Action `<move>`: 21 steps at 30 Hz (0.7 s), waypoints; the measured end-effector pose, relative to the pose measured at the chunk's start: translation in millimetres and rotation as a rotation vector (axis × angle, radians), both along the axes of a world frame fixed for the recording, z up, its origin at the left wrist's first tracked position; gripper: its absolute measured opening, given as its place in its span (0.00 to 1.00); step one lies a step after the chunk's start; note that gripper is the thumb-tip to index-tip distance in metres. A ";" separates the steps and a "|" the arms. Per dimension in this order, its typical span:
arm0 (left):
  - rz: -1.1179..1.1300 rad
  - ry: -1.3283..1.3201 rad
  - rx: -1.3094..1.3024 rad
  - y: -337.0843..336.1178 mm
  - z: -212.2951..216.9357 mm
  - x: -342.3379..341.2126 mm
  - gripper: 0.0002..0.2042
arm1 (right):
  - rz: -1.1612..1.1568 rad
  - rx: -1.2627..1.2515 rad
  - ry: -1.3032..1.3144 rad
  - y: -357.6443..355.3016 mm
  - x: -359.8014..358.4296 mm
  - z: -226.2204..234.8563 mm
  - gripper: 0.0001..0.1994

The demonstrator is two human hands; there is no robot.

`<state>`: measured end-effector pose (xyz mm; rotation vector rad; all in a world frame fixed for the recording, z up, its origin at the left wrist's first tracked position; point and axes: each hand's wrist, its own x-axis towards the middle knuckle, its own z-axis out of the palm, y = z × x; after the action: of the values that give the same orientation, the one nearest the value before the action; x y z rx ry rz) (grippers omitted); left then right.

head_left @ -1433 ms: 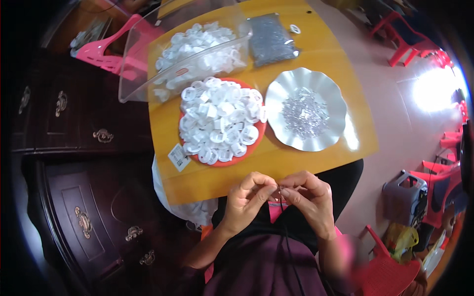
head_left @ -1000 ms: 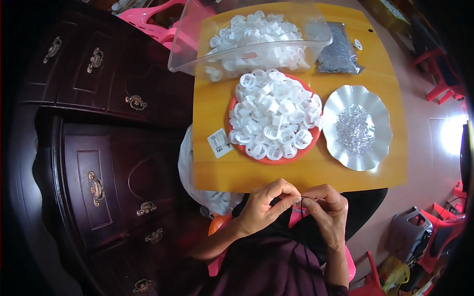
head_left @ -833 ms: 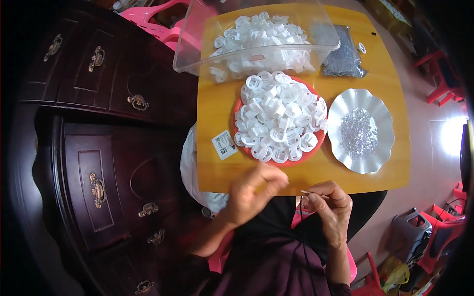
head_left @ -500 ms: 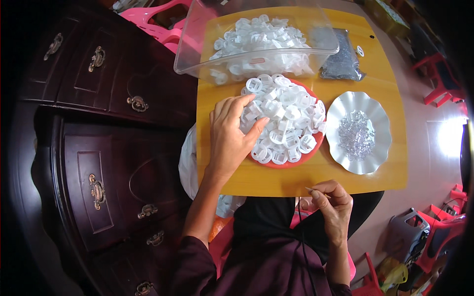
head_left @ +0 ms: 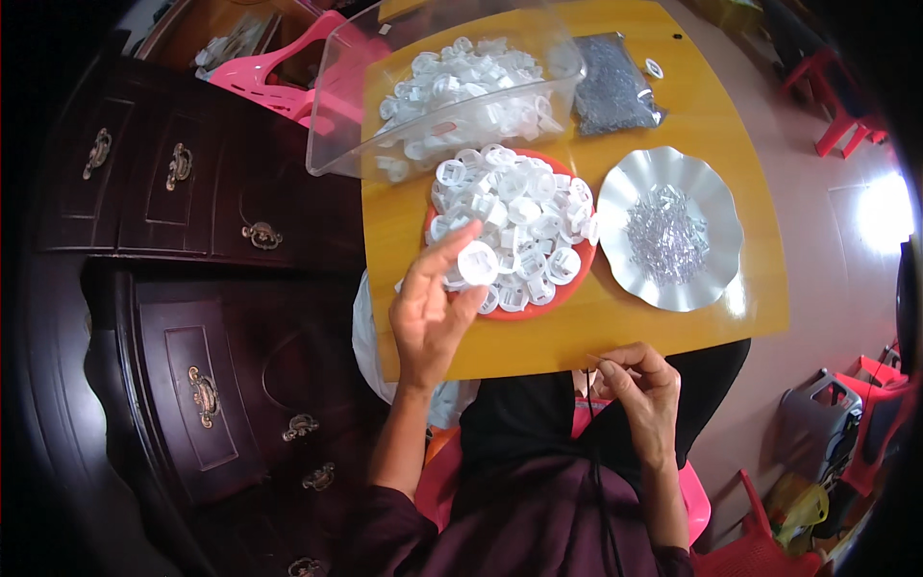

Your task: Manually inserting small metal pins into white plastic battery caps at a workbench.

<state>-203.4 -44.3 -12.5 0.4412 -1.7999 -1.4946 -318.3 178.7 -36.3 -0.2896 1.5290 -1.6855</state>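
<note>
My left hand (head_left: 428, 308) is raised over the near left side of a red plate, with a round white plastic piece (head_left: 478, 263) gripped between thumb and fingers. Many similar white plastic pieces (head_left: 524, 212) are heaped on the red plate (head_left: 574, 290). At the table's front edge, my right hand (head_left: 642, 389) pinches a thin, pin-like piece (head_left: 593, 359) between thumb and forefinger; its exact kind is too small to tell. A scalloped silver-white dish (head_left: 716, 260) to the right of the plate holds a pile of small, clear, shiny slivers (head_left: 666, 236).
Behind the plate stands a clear plastic bin (head_left: 336, 144) with more white pieces. A bag of small grey parts (head_left: 615, 87) lies beside it on the yellow table (head_left: 538, 344). Dark wooden drawers (head_left: 192, 365) rise at the left; stools (head_left: 822, 433) stand on the floor at right.
My left hand has taken a round white piece from the heap and drawn back toward me. My right hand keeps its pinch near the table edge. The whole view has shifted slightly.
</note>
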 end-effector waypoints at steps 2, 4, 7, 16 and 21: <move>-0.186 0.097 0.257 18.8 -1.6 5.6 0.22 | -0.011 0.027 0.039 -5.9 -0.6 7.7 0.03; -0.272 0.137 0.437 38.7 -3.8 4.4 0.22 | -0.028 -0.026 0.061 -10.1 0.8 10.9 0.03; -0.310 0.021 0.538 61.5 -2.8 1.0 0.23 | -0.119 -0.169 0.270 -14.5 0.2 20.9 0.05; -0.229 -0.270 -0.003 83.6 -12.3 -14.3 0.26 | -0.146 -0.149 0.340 -2.3 2.2 16.4 0.06; -0.257 -0.193 0.005 83.5 -15.4 -16.0 0.24 | -0.103 -0.138 0.355 5.3 2.7 13.2 0.07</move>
<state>-219.4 39.2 -27.9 0.3780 -2.0669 -1.6785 -315.6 183.9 -23.0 -0.6192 1.7075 -1.9000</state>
